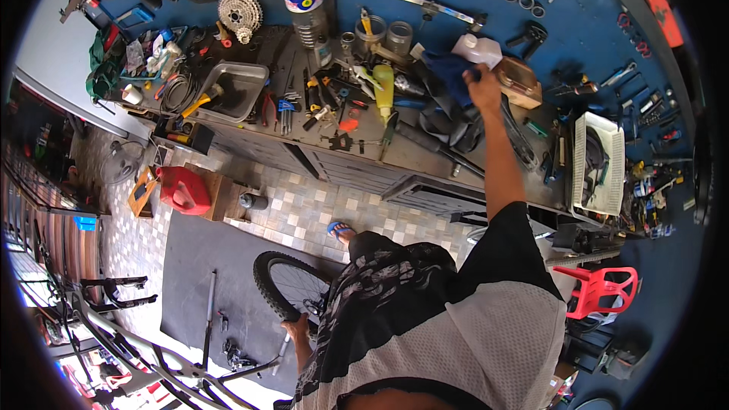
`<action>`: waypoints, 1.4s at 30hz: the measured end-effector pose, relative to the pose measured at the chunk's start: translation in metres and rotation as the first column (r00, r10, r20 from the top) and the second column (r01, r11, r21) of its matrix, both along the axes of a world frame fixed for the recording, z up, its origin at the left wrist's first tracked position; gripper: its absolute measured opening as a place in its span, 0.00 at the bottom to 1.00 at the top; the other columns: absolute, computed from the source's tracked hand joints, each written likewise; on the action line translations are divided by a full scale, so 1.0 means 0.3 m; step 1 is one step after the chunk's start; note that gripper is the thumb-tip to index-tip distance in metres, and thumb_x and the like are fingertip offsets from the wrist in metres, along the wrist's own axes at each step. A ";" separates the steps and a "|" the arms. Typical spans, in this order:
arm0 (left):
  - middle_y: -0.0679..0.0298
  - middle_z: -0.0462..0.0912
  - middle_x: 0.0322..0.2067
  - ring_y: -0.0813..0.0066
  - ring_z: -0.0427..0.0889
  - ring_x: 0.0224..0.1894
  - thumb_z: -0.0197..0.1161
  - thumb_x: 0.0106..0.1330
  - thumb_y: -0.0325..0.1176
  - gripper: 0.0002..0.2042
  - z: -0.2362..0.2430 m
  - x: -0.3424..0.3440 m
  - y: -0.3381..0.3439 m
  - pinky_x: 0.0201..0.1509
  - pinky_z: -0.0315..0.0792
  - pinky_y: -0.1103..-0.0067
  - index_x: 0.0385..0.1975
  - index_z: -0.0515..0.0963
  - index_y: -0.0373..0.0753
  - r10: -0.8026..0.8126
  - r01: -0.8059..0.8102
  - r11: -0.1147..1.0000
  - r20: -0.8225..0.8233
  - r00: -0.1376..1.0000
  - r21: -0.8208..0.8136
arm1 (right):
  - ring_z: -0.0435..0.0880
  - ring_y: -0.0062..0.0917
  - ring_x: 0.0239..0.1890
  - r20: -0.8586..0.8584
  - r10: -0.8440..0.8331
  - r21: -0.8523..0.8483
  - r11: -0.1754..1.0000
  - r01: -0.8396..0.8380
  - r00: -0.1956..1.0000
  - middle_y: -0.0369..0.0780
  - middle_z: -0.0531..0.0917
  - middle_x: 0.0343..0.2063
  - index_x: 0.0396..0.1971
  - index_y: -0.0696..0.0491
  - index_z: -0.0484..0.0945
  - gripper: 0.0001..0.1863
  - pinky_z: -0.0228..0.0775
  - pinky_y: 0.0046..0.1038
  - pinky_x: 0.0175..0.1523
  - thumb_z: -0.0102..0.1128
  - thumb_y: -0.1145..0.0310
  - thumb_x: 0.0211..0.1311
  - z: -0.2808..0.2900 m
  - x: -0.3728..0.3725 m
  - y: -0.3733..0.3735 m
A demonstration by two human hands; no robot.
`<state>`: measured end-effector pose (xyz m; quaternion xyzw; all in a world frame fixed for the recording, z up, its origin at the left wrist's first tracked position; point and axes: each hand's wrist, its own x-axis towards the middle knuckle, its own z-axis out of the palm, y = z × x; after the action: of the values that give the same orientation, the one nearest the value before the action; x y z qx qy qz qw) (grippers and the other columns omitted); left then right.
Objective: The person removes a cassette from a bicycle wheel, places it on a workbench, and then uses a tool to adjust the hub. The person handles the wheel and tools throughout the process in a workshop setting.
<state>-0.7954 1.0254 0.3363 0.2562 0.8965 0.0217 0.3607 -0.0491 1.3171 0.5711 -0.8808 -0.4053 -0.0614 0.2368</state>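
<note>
1. Dark blue cloth (446, 76) is lying on the rear part of the workbench (548, 194), and the right hand (482, 85) is there with the arm stretched far forward
2. The fingers of the right hand are bent and closed on the edge of the dark blue cloth, near its right end
3. Just behind this hand stands a whitish jug (480, 52) with a cap, and to the right of it there is a brown box-like block (521, 85)
4. Below the cloth, black flat strips (457, 127) are spread over the bench, and a yellow-green bottle (383, 87) is to the left of them, among many tools
5. The left hand (298, 329) is low, beside the person's body, and it is gripping the bicycle wheel (267, 288) at its tyre; the fingertips are partly hidden, so I cannot tell exactly how they are placed
6. The bicycle wheel is above the dark mat (190, 277), and its right part is covered by the person's clothes
7. On the left side of the mat there is a bicycle frame (156, 357), and farther up a red canister (184, 190) is seen
8. At the right end of the bench is a white basket (620, 171) with things inside
</note>
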 end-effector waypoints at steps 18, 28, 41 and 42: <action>0.37 0.79 0.56 0.41 0.79 0.61 0.80 0.47 0.50 0.52 0.043 0.060 -0.044 0.69 0.71 0.60 0.65 0.55 0.26 -0.110 0.089 0.971 -0.085 0.990 -0.222 | 0.72 0.55 0.65 0.365 -0.227 0.042 0.973 0.228 0.903 0.53 0.79 0.59 0.47 0.49 0.86 0.38 0.71 0.56 0.58 0.58 0.25 0.62 0.455 -0.057 -0.207; 0.39 0.80 0.51 0.42 0.82 0.54 0.81 0.46 0.48 0.48 0.001 0.047 -0.244 0.61 0.74 0.60 0.58 0.57 0.26 -0.070 0.072 0.993 -0.017 0.997 0.092 | 0.61 0.53 0.76 -0.044 0.063 -0.345 0.936 -0.074 0.997 0.52 0.67 0.69 0.69 0.45 0.67 0.42 0.61 0.69 0.68 0.72 0.44 0.58 -0.175 -0.233 -0.119; 0.38 0.79 0.50 0.43 0.82 0.52 0.80 0.48 0.45 0.49 -0.009 0.129 -0.539 0.60 0.75 0.60 0.62 0.54 0.24 -0.011 0.011 0.991 -0.001 1.000 0.132 | 0.84 0.53 0.49 0.192 -0.171 0.610 0.792 0.019 0.966 0.54 0.83 0.45 0.45 0.57 0.80 0.19 0.75 0.48 0.56 0.73 0.67 0.55 0.327 0.368 -0.394; 0.37 0.79 0.51 0.43 0.82 0.53 0.80 0.48 0.45 0.50 -0.012 0.133 -0.546 0.61 0.74 0.60 0.62 0.54 0.24 -0.010 0.011 0.992 -0.006 1.000 0.128 | 0.84 0.51 0.48 0.191 -0.160 0.652 0.758 -0.003 0.968 0.54 0.84 0.44 0.44 0.57 0.80 0.18 0.75 0.46 0.55 0.73 0.67 0.55 0.373 0.394 -0.422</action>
<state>-0.7554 0.8616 0.3328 0.2836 0.8928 0.0764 0.3414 0.0691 1.1904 0.6831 -0.7476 -0.3465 -0.3111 0.4736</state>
